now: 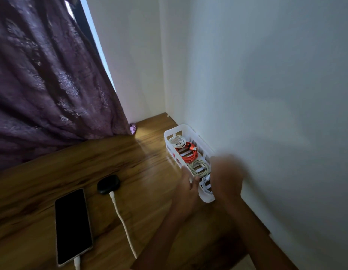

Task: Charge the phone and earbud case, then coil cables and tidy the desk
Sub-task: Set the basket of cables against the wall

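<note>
The basket [168, 146] sits on the worktop [130, 162] tight against the wall [266, 94]. Its long axis runs along that wall, away from me. Both hands are at its near end, so any slide would go lengthwise along the wall.

My left hand [185, 187] is on the open side, with its fingers [191, 180] curled over the near rim and gripping it. My right hand [225, 176] covers the wall-side corner. It is too blurred for me to tell whether it grips or just rests there. Both forearms reach in from the lower right, and the right one is nearer the wall.

Inside the basket, a white coil [177, 142] lies farthest away, then an orange coil [188, 155], then a beige coil [200, 166] next to my fingers.

The phone [72, 225] and the earbud case [108, 184] lie well to the left, each with a cable plugged in. I judge that only the tidying remains.
</note>
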`<state>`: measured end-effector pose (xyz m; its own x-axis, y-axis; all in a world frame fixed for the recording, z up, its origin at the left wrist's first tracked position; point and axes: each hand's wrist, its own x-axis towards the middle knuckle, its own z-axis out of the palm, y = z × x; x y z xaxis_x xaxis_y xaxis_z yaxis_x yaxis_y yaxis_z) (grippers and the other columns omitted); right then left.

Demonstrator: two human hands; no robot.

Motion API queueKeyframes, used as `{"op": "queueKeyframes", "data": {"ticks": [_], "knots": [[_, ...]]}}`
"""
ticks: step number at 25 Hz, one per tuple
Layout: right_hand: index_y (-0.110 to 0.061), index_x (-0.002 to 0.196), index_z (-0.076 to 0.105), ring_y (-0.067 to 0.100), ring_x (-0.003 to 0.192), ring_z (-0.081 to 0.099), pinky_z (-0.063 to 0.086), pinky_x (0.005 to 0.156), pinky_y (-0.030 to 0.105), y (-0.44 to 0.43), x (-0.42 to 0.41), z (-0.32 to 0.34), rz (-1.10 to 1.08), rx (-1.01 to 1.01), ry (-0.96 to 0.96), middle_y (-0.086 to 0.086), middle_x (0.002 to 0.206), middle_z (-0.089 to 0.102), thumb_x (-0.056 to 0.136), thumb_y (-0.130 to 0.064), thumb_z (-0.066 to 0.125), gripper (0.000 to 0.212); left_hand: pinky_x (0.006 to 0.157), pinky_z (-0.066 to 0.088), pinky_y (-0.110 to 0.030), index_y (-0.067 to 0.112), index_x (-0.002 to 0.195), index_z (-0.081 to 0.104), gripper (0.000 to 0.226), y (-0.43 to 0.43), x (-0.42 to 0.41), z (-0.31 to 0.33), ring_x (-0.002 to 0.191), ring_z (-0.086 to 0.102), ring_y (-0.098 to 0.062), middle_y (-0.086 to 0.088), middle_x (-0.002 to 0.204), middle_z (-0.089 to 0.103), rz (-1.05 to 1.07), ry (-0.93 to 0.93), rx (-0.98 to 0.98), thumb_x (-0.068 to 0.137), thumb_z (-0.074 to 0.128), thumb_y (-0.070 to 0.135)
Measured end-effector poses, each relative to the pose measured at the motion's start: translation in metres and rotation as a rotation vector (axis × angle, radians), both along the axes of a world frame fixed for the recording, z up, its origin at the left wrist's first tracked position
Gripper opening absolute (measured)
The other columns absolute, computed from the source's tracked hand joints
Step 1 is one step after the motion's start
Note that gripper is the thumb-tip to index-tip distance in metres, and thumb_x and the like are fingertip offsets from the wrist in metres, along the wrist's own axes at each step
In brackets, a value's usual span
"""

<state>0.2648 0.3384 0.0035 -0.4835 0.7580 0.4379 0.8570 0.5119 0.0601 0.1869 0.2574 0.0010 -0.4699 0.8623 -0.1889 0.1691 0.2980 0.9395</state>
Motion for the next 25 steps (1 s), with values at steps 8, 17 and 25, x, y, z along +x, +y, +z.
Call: {"op": "queueKeyframes", "data": {"ticks": [8,17,25], "knots": [[-0.003,0.076,0.07,0.03,0.07,0.065,0.051,0.053,0.031,-0.07,-0.038,0.025,0.035,-0.002,0.163,0.015,0.073,0.071,0.072,-0.013,0.074,0.012,0.097,0.013,0.001,0.012,0.146,0.016,0.057,-0.081,-0.034,0.039,0.132,0.028,-0.003,0.01,0.148,0.023,0.074,0.24,0.077,0.097,0.04,0.031],[-0.007,0.078,0.067,0.033,0.073,0.059,0.046,0.058,0.033,-0.304,-0.147,0.051,0.398,0.047,0.518,0.012,0.071,0.067,0.083,-0.02,0.046,0.025,0.081,0.037,-0.023,0.015,0.148,0.008,0.062,-0.357,-0.123,0.072,0.115,0.052,-0.026,-0.009,0.15,0.032,0.365,0.537,0.039,0.097,0.041,0.027],[-0.014,0.076,0.067,0.028,0.075,0.061,0.043,0.05,0.026,-0.537,-0.258,0.059,0.733,-0.067,0.575,0.004,0.066,0.068,0.078,-0.021,0.053,0.017,0.086,0.034,-0.019,0.012,0.146,0.02,0.06,-0.594,-0.199,0.06,0.12,0.05,-0.028,-0.014,0.144,0.041,0.807,0.632,-0.049,0.094,0.049,0.02]]}}
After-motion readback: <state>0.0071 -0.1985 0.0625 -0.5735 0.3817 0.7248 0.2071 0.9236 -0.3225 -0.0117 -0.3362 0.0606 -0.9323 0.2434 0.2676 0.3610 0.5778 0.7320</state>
